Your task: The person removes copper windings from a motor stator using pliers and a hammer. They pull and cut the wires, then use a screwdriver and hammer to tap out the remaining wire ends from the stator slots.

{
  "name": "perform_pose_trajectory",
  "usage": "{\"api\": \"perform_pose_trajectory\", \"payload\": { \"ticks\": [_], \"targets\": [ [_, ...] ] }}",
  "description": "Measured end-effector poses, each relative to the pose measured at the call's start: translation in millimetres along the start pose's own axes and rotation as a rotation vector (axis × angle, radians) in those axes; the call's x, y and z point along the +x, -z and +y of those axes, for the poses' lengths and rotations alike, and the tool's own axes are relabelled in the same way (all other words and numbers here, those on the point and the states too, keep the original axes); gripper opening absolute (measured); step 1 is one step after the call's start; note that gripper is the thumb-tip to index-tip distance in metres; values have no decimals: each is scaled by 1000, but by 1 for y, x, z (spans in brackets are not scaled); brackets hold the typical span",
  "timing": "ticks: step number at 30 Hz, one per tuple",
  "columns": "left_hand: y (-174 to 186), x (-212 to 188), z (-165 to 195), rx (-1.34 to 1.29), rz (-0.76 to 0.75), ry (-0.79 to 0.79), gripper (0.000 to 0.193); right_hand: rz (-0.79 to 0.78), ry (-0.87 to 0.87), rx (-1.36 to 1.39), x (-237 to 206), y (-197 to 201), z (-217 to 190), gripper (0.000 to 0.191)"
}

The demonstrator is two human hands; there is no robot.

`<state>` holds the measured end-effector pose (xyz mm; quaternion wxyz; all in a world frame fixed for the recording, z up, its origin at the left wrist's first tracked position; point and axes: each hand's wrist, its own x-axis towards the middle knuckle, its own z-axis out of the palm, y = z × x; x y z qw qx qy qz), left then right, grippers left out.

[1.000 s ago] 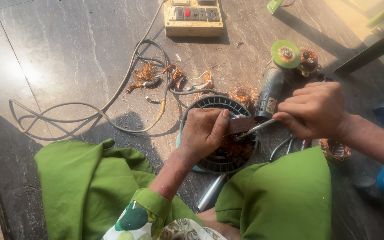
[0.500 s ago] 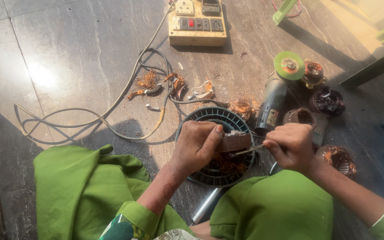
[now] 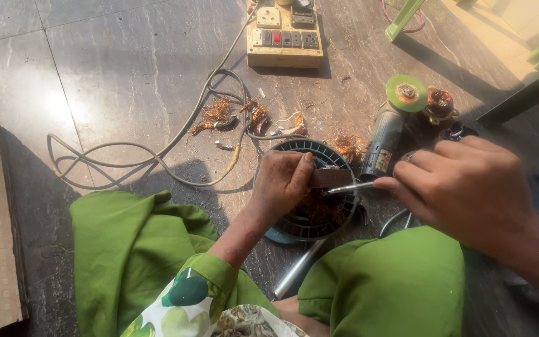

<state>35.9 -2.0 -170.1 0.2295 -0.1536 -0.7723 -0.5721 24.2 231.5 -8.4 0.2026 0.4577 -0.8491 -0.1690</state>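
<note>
A round black slotted motor core (image 3: 310,206) with copper wire inside lies on the stone floor between my green-clad knees. My left hand (image 3: 282,184) rests on its rim and pinches a small dark brown block (image 3: 332,178) over it. My right hand (image 3: 463,187) is closed around a thin metal tool (image 3: 350,187) whose tip points left and meets the block. A metal rod (image 3: 297,271) sticks out from under the core toward me.
An angle grinder (image 3: 385,140) with a green disc (image 3: 407,92) lies right of the core. Copper wire scraps (image 3: 219,113) and a grey cable (image 3: 132,156) lie on the floor (image 3: 126,68). A cream socket box (image 3: 284,37) sits at the top. A small wound coil (image 3: 439,103) is near the grinder.
The view has come closer and shifted. My right hand has drawn back to the right, so the thin tool now shows more of its length against the block. My left hand stays on the core.
</note>
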Motion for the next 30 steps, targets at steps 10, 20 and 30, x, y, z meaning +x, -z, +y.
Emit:
{"api": "perform_pose_trajectory", "payload": {
  "ticks": [10, 20, 30],
  "targets": [
    [-6, 7, -9, 73, 69, 20, 49, -339, 298, -386, 56, 23, 10, 55],
    [2, 17, 10, 89, 71, -15, 51, -65, 533, -408, 45, 8, 38, 64],
    [7, 24, 28, 48, 42, -35, 46, -153, 379, 145, 56, 13, 49, 34]
  ]
}}
